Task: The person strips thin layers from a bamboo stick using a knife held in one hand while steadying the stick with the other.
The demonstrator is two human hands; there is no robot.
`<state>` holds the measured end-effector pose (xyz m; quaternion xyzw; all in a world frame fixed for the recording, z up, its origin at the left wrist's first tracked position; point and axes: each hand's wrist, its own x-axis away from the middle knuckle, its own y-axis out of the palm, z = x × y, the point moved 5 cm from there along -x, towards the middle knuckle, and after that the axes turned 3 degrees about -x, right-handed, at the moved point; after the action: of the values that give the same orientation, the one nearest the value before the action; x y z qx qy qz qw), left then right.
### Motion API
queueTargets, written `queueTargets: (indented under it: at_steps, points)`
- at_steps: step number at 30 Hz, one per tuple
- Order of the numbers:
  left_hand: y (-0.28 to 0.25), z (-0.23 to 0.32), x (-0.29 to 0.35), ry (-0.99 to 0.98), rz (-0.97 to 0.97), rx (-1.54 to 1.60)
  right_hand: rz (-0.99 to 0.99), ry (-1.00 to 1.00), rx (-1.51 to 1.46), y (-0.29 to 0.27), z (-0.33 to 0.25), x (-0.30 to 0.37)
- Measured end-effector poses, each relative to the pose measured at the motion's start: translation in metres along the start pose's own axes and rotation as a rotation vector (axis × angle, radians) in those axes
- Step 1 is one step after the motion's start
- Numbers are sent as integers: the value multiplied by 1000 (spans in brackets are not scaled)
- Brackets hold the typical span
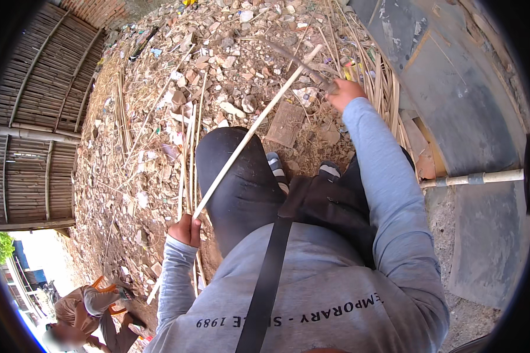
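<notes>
My left hand [184, 230] is closed round the near end of a long pale bamboo strip [250, 140]. The strip slants up and away to the right, passing over my left knee. My right hand [344, 95] grips the handle of a long, dark-bladed knife [297, 60]. Its blade points away to the left and crosses the strip close to the far end; whether they touch I cannot tell. Several thin bamboo strips [191, 154] lie on the ground beside my left knee, running past my left hand.
Rubble and stones [229, 56] cover the ground, with a flat brick slab [285, 124] before my feet. Split bamboo [388, 94] lies at the right, next to grey sheets [483, 117] and a pole [471, 179]. A bamboo wall [32, 70] stands left; a person [79, 312] sits at lower left.
</notes>
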<state>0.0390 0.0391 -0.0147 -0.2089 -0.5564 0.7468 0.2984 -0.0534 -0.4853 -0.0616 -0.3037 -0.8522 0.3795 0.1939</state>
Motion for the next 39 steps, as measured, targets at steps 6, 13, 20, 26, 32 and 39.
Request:
queueTargets:
  at_steps: [6, 13, 20, 26, 32, 39]
  points:
    - [-4, 11, -7, -6, -142, 33, 139, -64, -45, -16, 0, 5]
    - [5, 28, -24, -83, -240, 225, -154, -472, 132, 4, -82, 52]
    - [3, 43, -31, -81, -37, 81, -181, -516, 173, 29, -81, 57]
    - [5, 49, -33, -131, -155, 124, -239, -514, 218, 25, -109, 75]
    - [15, 39, -38, -96, -209, 275, -273, -454, 173, 52, -85, 54]
    - [14, 40, -37, -103, -217, 203, -345, -414, 301, 36, -115, 69]
